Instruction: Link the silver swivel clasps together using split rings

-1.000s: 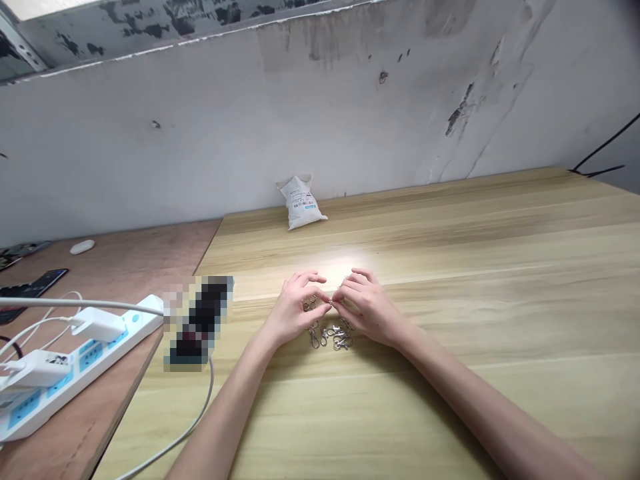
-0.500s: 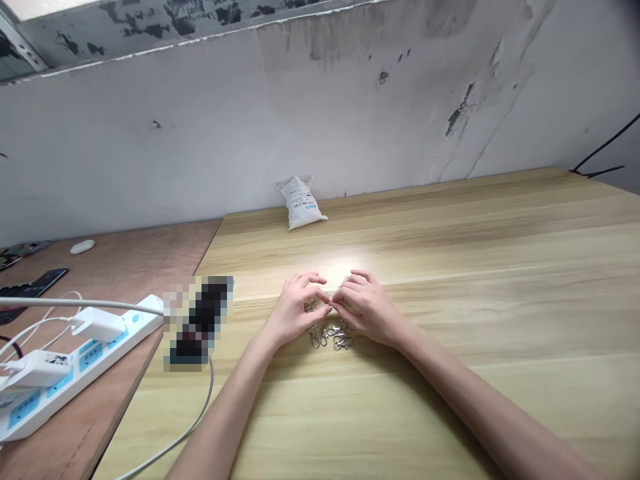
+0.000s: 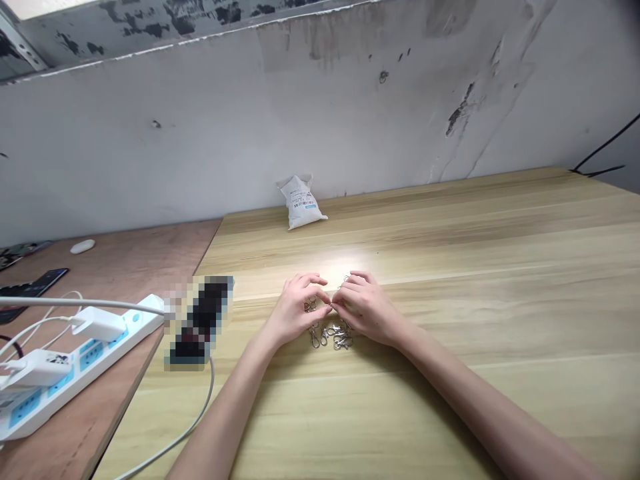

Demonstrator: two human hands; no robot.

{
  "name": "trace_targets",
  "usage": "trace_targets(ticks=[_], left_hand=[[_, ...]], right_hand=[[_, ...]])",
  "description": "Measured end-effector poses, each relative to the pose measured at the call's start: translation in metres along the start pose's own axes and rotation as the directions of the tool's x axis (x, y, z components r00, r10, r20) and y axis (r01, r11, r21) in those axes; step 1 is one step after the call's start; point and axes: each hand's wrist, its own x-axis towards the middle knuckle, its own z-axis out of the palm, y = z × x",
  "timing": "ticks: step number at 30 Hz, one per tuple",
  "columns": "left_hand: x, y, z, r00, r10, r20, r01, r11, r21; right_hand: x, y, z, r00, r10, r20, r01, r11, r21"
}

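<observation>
My left hand (image 3: 299,308) and my right hand (image 3: 366,308) meet fingertip to fingertip just above the wooden table (image 3: 450,400). Thumb and forefinger of each are pinched together on a tiny shiny metal piece (image 3: 331,305), mostly covered by the fingers and too small to identify. Below the fingertips lie several silvery snap-hook clasps (image 3: 342,341), close together. Metal rings (image 3: 311,304) rest beside my left palm, partly hidden by its fingers. More small metal pieces (image 3: 345,280) show behind my right hand's fingers.
A white printed packet (image 3: 303,203) stands by the wall. At left, a power strip (image 3: 85,363) with plugged-in chargers lies on a lower brownish board, near a phone (image 3: 37,285) and a white oval case (image 3: 83,247). A pixelated dark object (image 3: 200,323) and a cable (image 3: 200,413) lie left of my arm.
Almost nothing differs. The fingertips have shifted very slightly around the tiny metal piece; the clasps and rings lie where they were.
</observation>
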Motion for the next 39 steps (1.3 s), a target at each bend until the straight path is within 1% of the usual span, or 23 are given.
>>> trace_targets(ticks=[7, 19, 24, 27, 31, 34, 37, 39], left_hand=[[0.0009, 0.0008, -0.0005, 0.999, 0.027, -0.027, -0.027, 1.000, 0.011], [0.0031, 0.0011, -0.0015, 0.991, 0.074, -0.108, -0.069, 0.997, 0.046], [0.0024, 0.0024, -0.0023, 0.991, 0.067, -0.112, -0.064, 0.997, 0.036], [0.0020, 0.0014, -0.0018, 0.990, 0.072, -0.119, -0.070, 0.997, 0.021], [0.0026, 0.0001, -0.0010, 0.990, 0.067, -0.121, -0.069, 0.997, -0.018], [0.0028, 0.0005, -0.0009, 0.990, 0.072, -0.120, -0.075, 0.997, -0.017], [0.0032, 0.0002, -0.0005, 0.987, 0.105, -0.125, -0.109, 0.994, -0.026], [0.0036, -0.0005, 0.0002, 0.985, 0.122, -0.121, -0.131, 0.989, -0.068]], right_hand=[[-0.0014, 0.0013, 0.0022, 1.000, -0.006, -0.024, 0.006, 1.000, 0.002], [0.0021, -0.0029, -0.0052, 0.995, 0.036, -0.089, -0.032, 0.998, 0.045], [0.0020, -0.0032, -0.0040, 0.992, 0.087, -0.087, -0.075, 0.989, 0.129], [0.0027, -0.0040, -0.0043, 0.991, 0.094, -0.092, -0.080, 0.986, 0.143], [0.0031, -0.0043, -0.0044, 0.993, 0.084, -0.087, -0.071, 0.987, 0.142], [0.0023, -0.0033, -0.0037, 0.993, 0.073, -0.090, -0.059, 0.987, 0.149], [0.0014, -0.0027, -0.0036, 0.995, 0.063, -0.078, -0.051, 0.988, 0.146], [0.0014, -0.0030, -0.0041, 0.996, 0.056, -0.064, -0.046, 0.988, 0.148]])
